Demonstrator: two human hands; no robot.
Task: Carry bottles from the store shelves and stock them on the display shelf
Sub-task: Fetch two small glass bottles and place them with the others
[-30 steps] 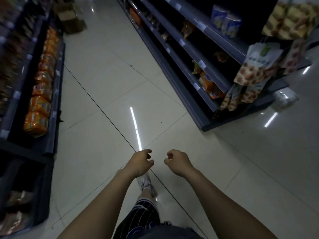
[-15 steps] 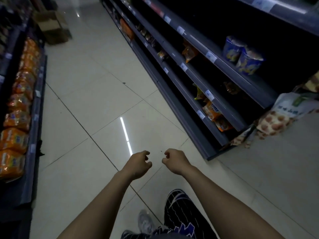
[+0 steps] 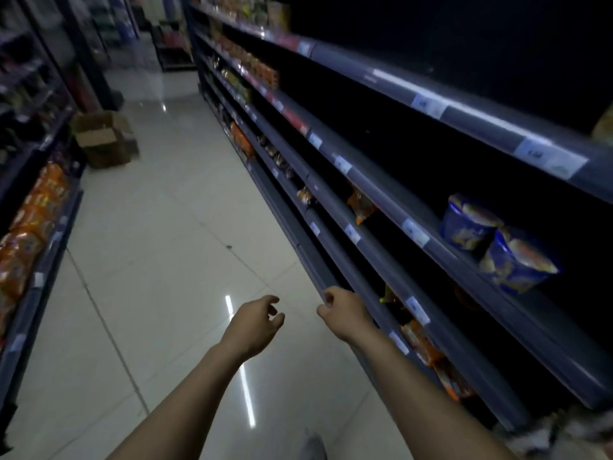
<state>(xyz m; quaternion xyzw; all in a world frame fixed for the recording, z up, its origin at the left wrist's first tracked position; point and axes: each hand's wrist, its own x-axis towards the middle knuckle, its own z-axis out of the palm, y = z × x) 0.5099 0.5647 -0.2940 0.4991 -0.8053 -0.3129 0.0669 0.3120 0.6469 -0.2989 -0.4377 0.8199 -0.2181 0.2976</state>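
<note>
Our left hand (image 3: 255, 323) and right hand (image 3: 345, 313) reach out low in the middle of the frame, close together but apart. The fingers of both are loosely curled and pinch nothing. The right hand sits in front of the edge of the lowest of the shelves (image 3: 398, 227), which run up the right side; we cannot tell whether it touches. On those shelves stand two blue tubs (image 3: 471, 224) at the right, and orange packets (image 3: 421, 343) lie just beyond our right wrist. We cannot tell where the bottles are. A cardboard box (image 3: 102, 137) sits on the pale floor (image 3: 166, 260) at the upper left, above a row of orange bags (image 3: 30, 227).
</note>
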